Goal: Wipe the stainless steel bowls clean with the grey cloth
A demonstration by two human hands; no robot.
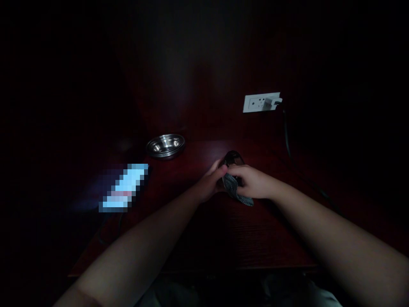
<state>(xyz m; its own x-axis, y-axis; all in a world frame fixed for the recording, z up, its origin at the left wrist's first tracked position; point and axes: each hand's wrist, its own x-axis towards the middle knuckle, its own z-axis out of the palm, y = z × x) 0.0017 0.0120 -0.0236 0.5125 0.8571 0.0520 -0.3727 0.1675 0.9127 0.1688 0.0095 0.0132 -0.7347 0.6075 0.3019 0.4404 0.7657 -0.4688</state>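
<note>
Above the dark red table, my left hand [211,182] is closed around the side of a dark, glossy, rounded object [234,157] whose kind I cannot make out in the dim light. My right hand [252,181] grips a grey-green patterned cloth [239,194], its fingers curled against the same object. The cloth's loose end hangs below both hands. The two hands meet at the object, hiding much of it.
Stacked shiny metal bowls [166,146] stand at the back left. A lit phone-like screen [126,187], blurred out, lies nearer on the left. On the wall, a white socket [255,103] holds a plug [274,102], with a dark cable [286,132] running down to the right.
</note>
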